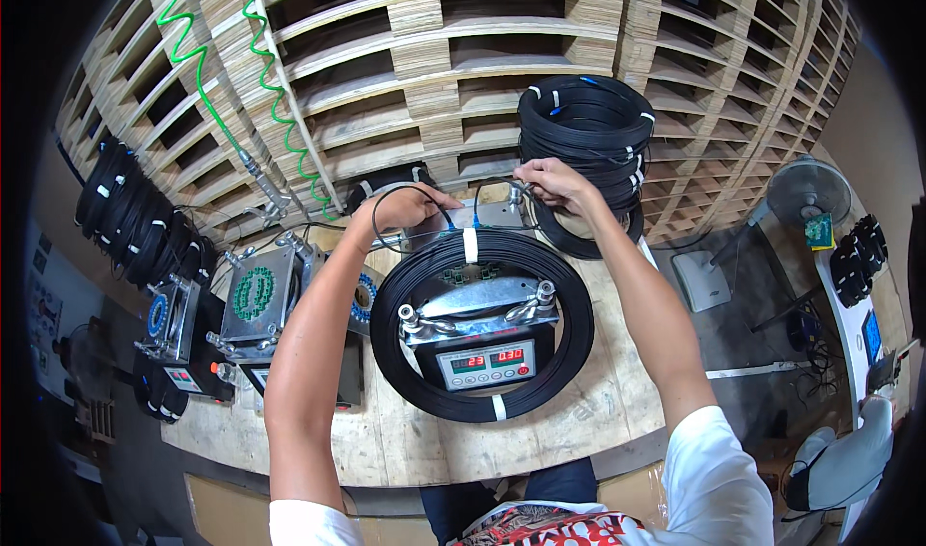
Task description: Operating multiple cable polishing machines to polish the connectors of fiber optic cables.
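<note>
A large coil of thin black cable (387, 350), bound with white ties, stands around the front of a metal-topped machine (473, 300) with a red-lit digital display (489, 363). Two small blue fittings (476, 222) sit on cable strands at the coil's top edge, near a white tie (471, 246). My right hand (558, 183) is closed in a pinch on a black cable strand beyond the machine, beside its rear metal fitting. My left hand (407, 206) lies at the rear metal plate, a cable loop beside it. Its fingers are bent, the index pointing right; their grip is hidden.
Black cable coils (586, 126) are stacked behind my right hand, with more (135, 218) at far left. Two similar machines (256, 295) stand left. Green spiral air hoses (203, 73) hang before wooden pallets (415, 35). A fan (808, 194) and a person's arm (873, 440) are at right.
</note>
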Demonstrator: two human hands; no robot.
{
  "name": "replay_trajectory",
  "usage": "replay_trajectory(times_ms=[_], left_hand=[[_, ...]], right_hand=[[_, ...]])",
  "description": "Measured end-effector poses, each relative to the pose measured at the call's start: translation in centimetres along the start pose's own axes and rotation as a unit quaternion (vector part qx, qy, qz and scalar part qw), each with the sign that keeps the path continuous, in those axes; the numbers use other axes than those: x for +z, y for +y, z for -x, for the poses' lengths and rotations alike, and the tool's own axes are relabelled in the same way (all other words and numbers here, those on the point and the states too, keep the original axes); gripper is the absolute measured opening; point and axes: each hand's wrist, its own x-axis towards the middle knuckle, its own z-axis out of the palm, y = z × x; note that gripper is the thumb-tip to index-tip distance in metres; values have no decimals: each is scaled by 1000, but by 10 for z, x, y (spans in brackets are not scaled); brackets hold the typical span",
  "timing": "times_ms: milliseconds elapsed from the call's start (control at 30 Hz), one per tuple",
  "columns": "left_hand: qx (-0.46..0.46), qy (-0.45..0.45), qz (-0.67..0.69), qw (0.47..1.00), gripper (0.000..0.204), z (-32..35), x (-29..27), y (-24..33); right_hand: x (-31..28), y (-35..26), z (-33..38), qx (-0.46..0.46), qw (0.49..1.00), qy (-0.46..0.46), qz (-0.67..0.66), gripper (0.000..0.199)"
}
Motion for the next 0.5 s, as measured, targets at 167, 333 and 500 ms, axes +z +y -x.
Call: replay_trajectory(times_ms=[167, 333, 500], left_hand=[[-36, 2, -2, 999, 56, 3, 1, 2], [3, -4, -67, 998, 53, 7, -2, 3], [-16, -2, -43, 999, 52, 1, -1, 10]], right_hand=[[13, -2, 8, -11, 999, 27, -22, 28], [18, 8, 21, -139, 970, -28, -197, 26], [13, 27, 12, -155, 968, -29, -195, 22]])
